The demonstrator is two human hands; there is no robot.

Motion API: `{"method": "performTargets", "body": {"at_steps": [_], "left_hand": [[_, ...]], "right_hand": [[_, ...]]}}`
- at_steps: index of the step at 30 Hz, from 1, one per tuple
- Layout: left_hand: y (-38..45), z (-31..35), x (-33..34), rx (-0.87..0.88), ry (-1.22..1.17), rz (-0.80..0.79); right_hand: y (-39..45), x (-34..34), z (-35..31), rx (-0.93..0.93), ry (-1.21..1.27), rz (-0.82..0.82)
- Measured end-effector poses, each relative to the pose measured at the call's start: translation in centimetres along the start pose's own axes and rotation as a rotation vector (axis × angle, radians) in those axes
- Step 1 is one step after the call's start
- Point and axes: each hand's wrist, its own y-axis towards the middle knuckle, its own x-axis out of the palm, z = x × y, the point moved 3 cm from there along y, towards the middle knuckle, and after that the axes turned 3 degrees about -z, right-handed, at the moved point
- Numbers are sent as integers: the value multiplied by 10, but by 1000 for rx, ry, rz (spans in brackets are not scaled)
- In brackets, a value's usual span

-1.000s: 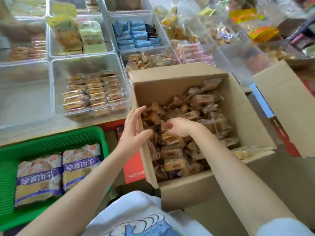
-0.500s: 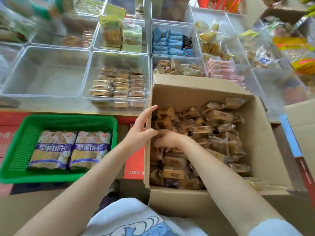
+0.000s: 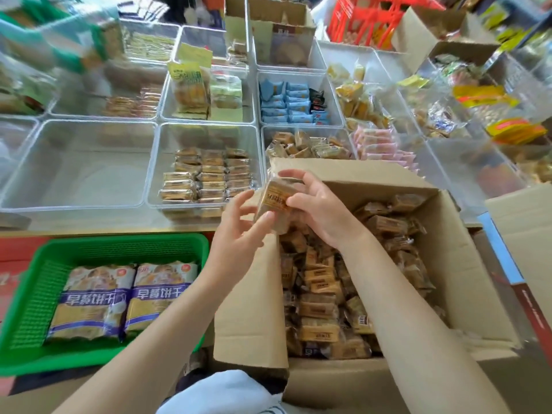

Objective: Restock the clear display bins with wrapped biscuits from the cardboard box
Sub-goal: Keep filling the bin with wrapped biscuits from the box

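Both hands have come up out of the cardboard box since the earlier frame, where they were down among the packets; they now hold a stack of wrapped biscuits above the box's far-left corner. The right hand grips the stack from the right, fingers curled over its top and thumb on the printed face. The left hand supports it from below and from the left, fingertips touching its near end, fingers loosely bent. How many packets the stack holds cannot be told, since clear wrap and the fingers hide its lower part.

The box's left flap stands upright between the left forearm and the loose biscuits heaped inside; the near wall of the box is cut off by the forearms. Just beyond the box's far edge lies a clear bin of similar brown packets, its near rim hidden behind the cardboard. To its left, the half-filled bin holds neat rows at its right side, with open floor along its left side. Further left, an empty-looking bin is blurred. At the near left, a green basket carries two large bags. The far shelf edges are smeared by motion
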Motion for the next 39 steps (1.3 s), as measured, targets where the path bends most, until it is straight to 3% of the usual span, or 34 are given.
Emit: {"method": "performTargets", "body": {"at_steps": [4, 7, 12, 16, 19, 21, 24, 26, 30, 35, 39], "left_hand": [[22, 3, -55, -26, -97, 50], [41, -8, -111, -43, -105, -5], [75, -26, -184, 24, 150, -143], [102, -44, -211, 71, 276, -151], [128, -67, -228, 71, 293, -37], [149, -88, -242, -20, 376, 31], [180, -123, -256, -153, 502, 20], [195, -142, -258, -207, 573, -40], [205, -166, -253, -245, 668, -154], [205, -175, -248, -198, 855, -71], [204, -177, -246, -174, 898, -59]], "right_hand": [[28, 36, -6, 15, -165, -24], [57, 66, -9, 30, -300, -21], [112, 113, -1, 123, -719, -92], [161, 141, 11, 196, -1008, -135], [199, 143, 21, 186, -1064, -24], [223, 137, 25, 181, -1113, 128], [257, 124, 31, 190, -1114, 328], [280, 119, 38, 215, -1115, 361], [329, 119, 67, 282, -1088, 296], [366, 140, 114, 485, -1150, -42], [381, 137, 133, 503, -1237, -11]]}}
